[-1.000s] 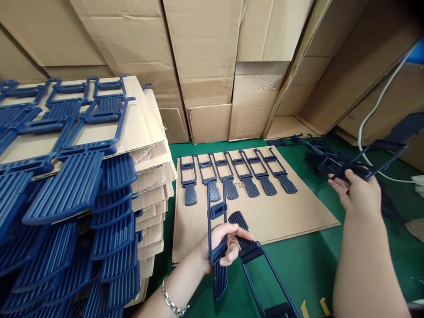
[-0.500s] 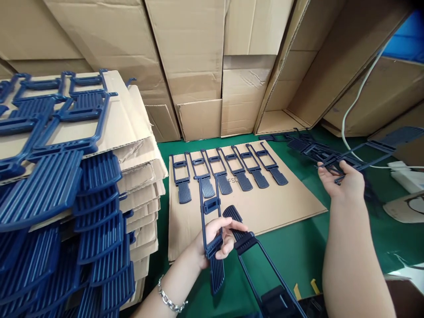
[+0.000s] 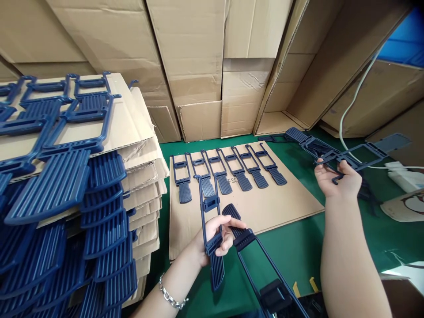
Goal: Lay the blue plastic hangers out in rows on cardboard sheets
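Note:
My left hand (image 3: 217, 236) is closed around a dark blue plastic frame with a ribbed paddle (image 3: 211, 205), paddle end down. The same fingers hold a second such frame (image 3: 243, 240), which slants toward the lower right edge. At the right, my right hand (image 3: 339, 179) pinches another dark blue plastic frame (image 3: 367, 154), its paddle pointing up and right. A further frame (image 3: 308, 140) crosses it behind the fingers; I cannot tell whether it is gripped too. Several matching frames (image 3: 243, 170) lie in a row on a flat cardboard sheet (image 3: 278, 207).
To the left rises a tall stack of blue frames (image 3: 62, 185) layered with cardboard sheets (image 3: 142, 185). Upright cardboard (image 3: 198, 66) lines the back, with an open box (image 3: 281, 119) at right. A white cable (image 3: 351, 106) and a pale cup (image 3: 404, 206) are at the right.
My right hand has shifted slightly left and up, and the frame in it has turned a little. A crossing frame's paddle now shows raised behind it. My left hand stays nearly still.

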{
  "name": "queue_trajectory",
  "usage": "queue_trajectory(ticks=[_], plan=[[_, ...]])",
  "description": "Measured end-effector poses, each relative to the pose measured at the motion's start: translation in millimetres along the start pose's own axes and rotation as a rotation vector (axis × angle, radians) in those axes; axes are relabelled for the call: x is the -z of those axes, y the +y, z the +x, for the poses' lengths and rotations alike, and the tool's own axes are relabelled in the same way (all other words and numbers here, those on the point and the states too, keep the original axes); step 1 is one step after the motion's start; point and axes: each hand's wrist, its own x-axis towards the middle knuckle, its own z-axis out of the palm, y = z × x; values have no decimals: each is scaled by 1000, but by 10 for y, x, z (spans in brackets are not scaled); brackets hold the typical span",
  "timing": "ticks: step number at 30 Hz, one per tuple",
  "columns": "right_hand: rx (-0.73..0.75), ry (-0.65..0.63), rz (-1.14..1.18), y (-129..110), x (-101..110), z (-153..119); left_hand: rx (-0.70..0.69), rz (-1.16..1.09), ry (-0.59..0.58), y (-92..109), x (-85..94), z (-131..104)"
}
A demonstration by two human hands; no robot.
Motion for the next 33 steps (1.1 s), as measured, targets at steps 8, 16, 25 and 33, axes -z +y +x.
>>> queue_trajectory(ticks=[8,16,25,33], plan=[[-13,-88,4,62,-34,-32,2,-2,18,1,-14,13],[-274,-353,-314,28,-95,-204,5,26,68,1,-19,17],[-672,-812,-565,434,-216,-491,-37,144,347,-31,-122,23],[-902,-957,-733,850,-378,-739,-21,535,302,-79,-269,-100]])
